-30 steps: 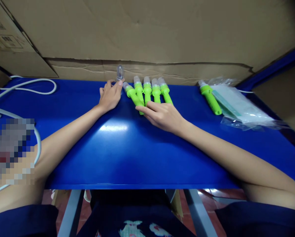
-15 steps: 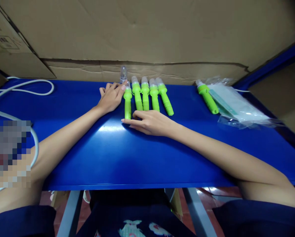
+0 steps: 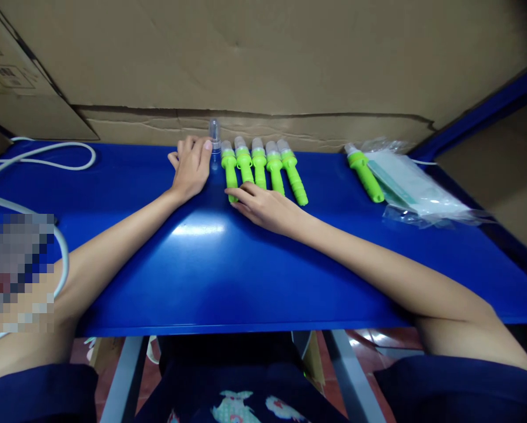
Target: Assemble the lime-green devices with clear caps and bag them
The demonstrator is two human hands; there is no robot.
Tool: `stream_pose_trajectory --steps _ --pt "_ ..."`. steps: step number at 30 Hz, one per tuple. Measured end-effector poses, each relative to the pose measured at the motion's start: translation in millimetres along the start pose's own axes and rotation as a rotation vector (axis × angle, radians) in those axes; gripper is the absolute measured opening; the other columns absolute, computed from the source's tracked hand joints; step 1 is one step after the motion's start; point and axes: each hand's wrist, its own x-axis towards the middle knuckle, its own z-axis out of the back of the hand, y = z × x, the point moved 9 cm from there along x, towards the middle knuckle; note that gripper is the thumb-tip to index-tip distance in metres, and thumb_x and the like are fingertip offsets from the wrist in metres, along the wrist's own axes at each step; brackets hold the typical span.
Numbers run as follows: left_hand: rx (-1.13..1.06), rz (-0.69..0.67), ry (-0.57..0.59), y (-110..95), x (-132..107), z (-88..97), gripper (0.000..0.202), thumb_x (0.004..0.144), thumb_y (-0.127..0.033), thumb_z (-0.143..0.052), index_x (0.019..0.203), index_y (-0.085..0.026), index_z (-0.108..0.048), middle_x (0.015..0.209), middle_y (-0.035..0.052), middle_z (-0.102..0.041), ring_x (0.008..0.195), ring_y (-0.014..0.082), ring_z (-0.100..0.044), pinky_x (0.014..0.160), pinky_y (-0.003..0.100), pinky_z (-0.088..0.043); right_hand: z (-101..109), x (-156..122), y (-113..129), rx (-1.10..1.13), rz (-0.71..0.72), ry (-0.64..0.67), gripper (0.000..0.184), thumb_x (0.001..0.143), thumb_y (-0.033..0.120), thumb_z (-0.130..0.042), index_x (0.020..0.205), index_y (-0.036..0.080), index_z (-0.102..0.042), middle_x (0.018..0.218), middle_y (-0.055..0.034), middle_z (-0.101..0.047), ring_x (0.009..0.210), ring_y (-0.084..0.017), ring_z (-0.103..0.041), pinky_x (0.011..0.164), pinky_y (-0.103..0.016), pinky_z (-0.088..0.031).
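Observation:
Several bright green flashlight-like sticks with clear tips stand side by side in a row; the leftmost green stick [image 3: 230,170] lies nearest my hands. My right hand [image 3: 272,208] is open, its outstretched fingertips at the lower end of that stick and its back covering the lower ends of neighbouring ones. Left of the row, my left hand [image 3: 190,167] rests open on the table, palm down, with some fingers bent. Its thumb is close beside a loose clear cap [image 3: 214,134] standing upright; I cannot tell whether they touch.
Another green stick [image 3: 366,176] lies to the right, against a clear plastic bag [image 3: 422,182] with pale contents. A white cable [image 3: 69,147] loops across the left of the blue table [image 3: 201,282]. Cardboard [image 3: 254,59] forms the back wall.
My left hand has moved left, away from the leftmost stick. The right fingertips have moved slightly up and right, and that stick now sits closer to the row. The clear cap has shifted slightly left.

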Motion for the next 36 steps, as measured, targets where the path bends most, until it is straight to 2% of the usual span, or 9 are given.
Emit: stream_pose_trajectory --steps 4,7,11,15,19,24,27,30,36 --pt "-0.049 0.126 -0.062 21 6 1.9 0.068 0.107 -0.065 -0.012 0.121 -0.027 -0.067 0.135 0.0121 -0.063 0.133 0.0316 -0.053 0.116 0.056 -0.034 4 4 -9 -0.02 -0.116 0.015 0.048 0.112 0.045 -0.038 0.145 0.019 -0.061 0.127 -0.0143 -0.067 0.095 -0.024 -0.069 0.068 -0.03 -0.041" --pt "-0.109 0.203 -0.071 33 10 1.7 0.056 0.111 -0.055 -0.018 0.116 -0.026 -0.066 0.131 0.0111 -0.064 0.134 0.0305 -0.055 0.12 0.057 -0.031 5 13 -10 -0.074 -0.188 0.048 0.053 0.11 0.052 -0.041 0.148 0.018 -0.057 0.128 -0.0159 -0.068 0.099 -0.028 -0.07 0.069 -0.031 -0.041" --pt "-0.181 0.278 -0.081 40 9 2.6 0.044 0.112 -0.044 -0.024 0.118 -0.025 -0.064 0.135 0.011 -0.064 0.14 0.0301 -0.053 0.123 0.058 -0.028 7 28 -4 -0.078 -0.236 0.072 0.061 0.108 0.045 -0.045 0.16 0.013 -0.043 0.135 -0.0186 -0.067 0.112 -0.034 -0.07 0.076 -0.036 -0.048" --pt "-0.259 0.273 -0.13 45 10 7.3 0.035 0.109 -0.043 -0.034 0.132 -0.029 -0.058 0.148 0.0096 -0.059 0.149 0.0274 -0.047 0.127 0.054 -0.028 8 34 0 -0.034 -0.244 0.079 0.059 0.106 0.035 -0.046 0.158 0.007 -0.044 0.141 -0.0196 -0.063 0.117 -0.034 -0.069 0.083 -0.04 -0.053" --pt "-0.268 0.217 -0.228 61 20 20.5 0.047 0.1 -0.045 -0.054 0.146 -0.036 -0.048 0.168 0.0045 -0.042 0.16 0.0246 -0.033 0.131 0.048 -0.023 7 30 -2 -0.004 -0.197 0.073 0.053 0.103 0.023 -0.042 0.154 0.01 -0.05 0.14 -0.0162 -0.064 0.116 -0.033 -0.07 0.081 -0.039 -0.054" --pt "-0.219 0.382 -0.203 94 26 25.4 0.068 0.094 -0.047 -0.062 0.157 -0.036 -0.039 0.167 0.0049 -0.044 0.157 0.0266 -0.037 0.127 0.054 -0.027 7 16 -3 0.059 -0.187 0.072 0.047 0.106 0.026 -0.041 0.146 0.009 -0.058 0.135 -0.0166 -0.067 0.113 -0.032 -0.07 0.084 -0.037 -0.053" --pt "-0.171 0.352 -0.164 93 28 26.0 0.055 0.096 -0.044 -0.057 0.151 -0.042 -0.048 0.157 0.0048 -0.054 0.149 0.0301 -0.047 0.124 0.062 -0.027 8 8 2 0.064 -0.195 0.074 0.052 0.106 0.027 -0.042 0.154 0.01 -0.05 0.136 -0.0167 -0.067 0.112 -0.032 -0.07 0.083 -0.037 -0.052" --pt "-0.087 0.328 -0.125 92 29 23.0 0.042 0.099 -0.043 -0.049 0.139 -0.044 -0.061 0.155 0.0061 -0.055 0.149 0.0342 -0.045 0.122 0.068 -0.024 7 4 9 0.029 -0.173 0.089 0.058 0.106 0.03 -0.041 0.162 0.015 -0.042 0.128 -0.0163 -0.07 0.102 -0.031 -0.071 0.073 -0.036 -0.048" --pt "0.063 0.166 -0.103 67 25 20.0 0.041 0.1 -0.051 -0.044 0.133 -0.041 -0.068 0.144 0.012 -0.059 0.141 0.0396 -0.045 0.113 0.069 -0.031 5 7 7 -0.016 -0.183 0.062 0.051 0.107 0.029 -0.035 0.154 0.019 -0.054 0.109 -0.0153 -0.076 0.088 -0.028 -0.072 0.065 -0.033 -0.04"
